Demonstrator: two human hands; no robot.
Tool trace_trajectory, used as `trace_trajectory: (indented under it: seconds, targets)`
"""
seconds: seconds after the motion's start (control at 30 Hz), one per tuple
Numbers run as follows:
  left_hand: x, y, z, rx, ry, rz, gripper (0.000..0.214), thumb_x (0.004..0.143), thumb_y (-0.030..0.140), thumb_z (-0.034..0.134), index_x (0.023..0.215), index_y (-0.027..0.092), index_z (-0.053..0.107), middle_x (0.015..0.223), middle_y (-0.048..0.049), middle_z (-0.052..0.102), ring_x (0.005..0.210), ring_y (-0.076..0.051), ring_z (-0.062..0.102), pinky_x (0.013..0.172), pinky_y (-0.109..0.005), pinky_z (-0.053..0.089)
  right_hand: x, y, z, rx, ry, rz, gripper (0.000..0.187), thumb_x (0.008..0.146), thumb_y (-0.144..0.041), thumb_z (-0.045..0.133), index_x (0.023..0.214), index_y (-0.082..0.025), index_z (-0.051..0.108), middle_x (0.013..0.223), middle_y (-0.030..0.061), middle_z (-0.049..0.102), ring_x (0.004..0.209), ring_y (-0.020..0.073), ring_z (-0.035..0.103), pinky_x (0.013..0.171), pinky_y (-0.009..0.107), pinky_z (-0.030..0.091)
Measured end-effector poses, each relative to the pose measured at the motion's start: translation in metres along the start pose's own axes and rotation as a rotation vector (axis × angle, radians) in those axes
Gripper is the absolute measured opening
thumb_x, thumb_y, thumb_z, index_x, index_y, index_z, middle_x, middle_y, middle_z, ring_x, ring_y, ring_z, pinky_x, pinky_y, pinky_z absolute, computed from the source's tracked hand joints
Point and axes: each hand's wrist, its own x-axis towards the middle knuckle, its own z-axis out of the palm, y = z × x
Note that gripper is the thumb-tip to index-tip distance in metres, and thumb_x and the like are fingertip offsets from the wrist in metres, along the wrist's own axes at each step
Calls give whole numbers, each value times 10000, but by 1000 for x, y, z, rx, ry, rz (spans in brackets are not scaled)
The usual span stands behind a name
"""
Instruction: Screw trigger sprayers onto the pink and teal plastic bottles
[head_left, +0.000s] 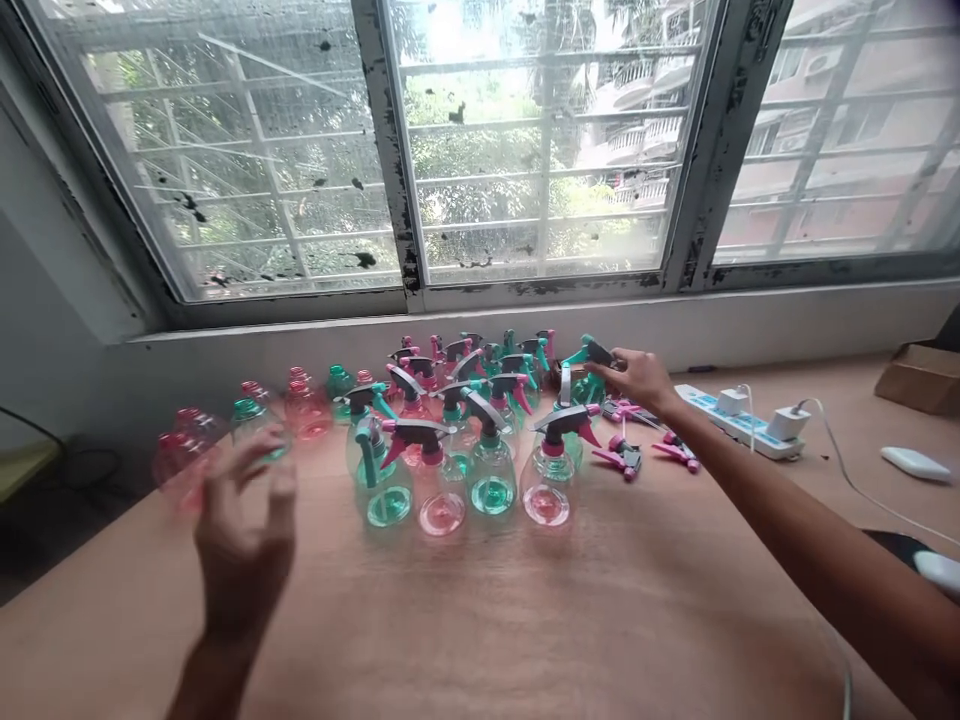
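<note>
My left hand [247,530] is raised at the left with thumb and fingers apart, nothing between them. Just behind its fingertips stands a green topless spray bottle [251,412], partly hidden by the hand. My right hand [643,380] reaches to the back right, its fingers closed on a green and black trigger spray head [594,351]. Whether anything is attached below that head is hard to tell. Pink-and-black spray heads [621,456] lie loose on the table below my right wrist. In the middle stand several pink and green bottles with spray heads on, such as a pink bottle [547,492].
Several topless pink bottles [307,410] stand at the left of the wooden table [480,620]. A power strip [739,420] with white plugs and a cable lies at the right. Beyond are a white object [915,464] and a cardboard box [919,375]. Windows line the back wall.
</note>
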Motion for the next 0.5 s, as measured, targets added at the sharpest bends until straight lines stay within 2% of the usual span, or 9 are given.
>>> trace_trajectory:
  seconds: [0.07, 0.1, 0.13, 0.2, 0.27, 0.37, 0.43, 0.5]
  targets:
    - [50, -25, -10, 128, 28, -197, 747, 937, 462, 627, 1471, 36, 324, 1491, -256, 473, 1278, -397, 590, 1044, -571, 530, 3, -3, 5, 13, -77, -28, 288, 994, -423, 602, 955, -157, 704, 826, 22, 750, 682, 178, 707, 674, 347, 600]
    - [70, -37, -14, 199, 34, -277, 864, 890, 509, 675, 1453, -42, 319, 1522, -322, 391, 1289, -462, 557, 1043, -631, 500, 5, -4, 6, 21, -116, -39, 251, 996, -394, 607, 1010, -161, 700, 911, 30, 755, 733, 184, 717, 699, 358, 608]
    - [87, -47, -19, 266, 33, -318, 945, 878, 547, 674, 1444, -106, 291, 1551, -365, 308, 1360, -509, 459, 1089, -668, 427, 7, -5, 8, 30, -157, -50, 223, 997, -363, 615, 1074, -168, 688, 1007, 39, 748, 797, 195, 724, 729, 374, 615]
    - [109, -63, -26, 373, 1, -287, 991, 914, 596, 607, 1454, -148, 238, 1599, -364, 215, 1476, -502, 264, 1199, -615, 283, 12, -7, 11, 48, -237, -68, 232, 990, -326, 631, 1164, -176, 666, 1150, 61, 721, 914, 230, 722, 785, 410, 619]
    - [122, -74, -31, 471, -17, -275, 982, 926, 640, 559, 1457, -133, 268, 1611, -310, 258, 1487, -500, 229, 1223, -595, 224, 18, -8, 15, 66, -304, -81, 258, 985, -316, 640, 1204, -181, 653, 1216, 72, 700, 982, 256, 712, 829, 442, 613]
    - [134, -93, -33, 571, -110, -296, 867, 960, 658, 476, 1452, -50, 381, 1589, -235, 374, 1466, -491, 304, 1197, -611, 268, 24, -11, 22, 99, -374, -82, 268, 986, -309, 638, 1225, -190, 644, 1254, 81, 685, 1015, 261, 704, 852, 456, 607]
    - [142, -111, -34, 621, -160, -330, 797, 952, 613, 546, 1461, 14, 415, 1576, -222, 406, 1454, -482, 348, 1167, -635, 322, 26, -11, 23, 128, -402, -73, 263, 988, -305, 635, 1227, -194, 643, 1256, 83, 685, 1010, 256, 705, 848, 451, 610]
    - [147, -132, -36, 661, -187, -367, 598, 967, 487, 614, 1428, 127, 489, 1540, -166, 474, 1410, -414, 451, 1123, -633, 401, 27, -9, 20, 151, -406, -59, 264, 989, -302, 635, 1230, -194, 640, 1251, 83, 686, 1001, 252, 707, 838, 446, 613]
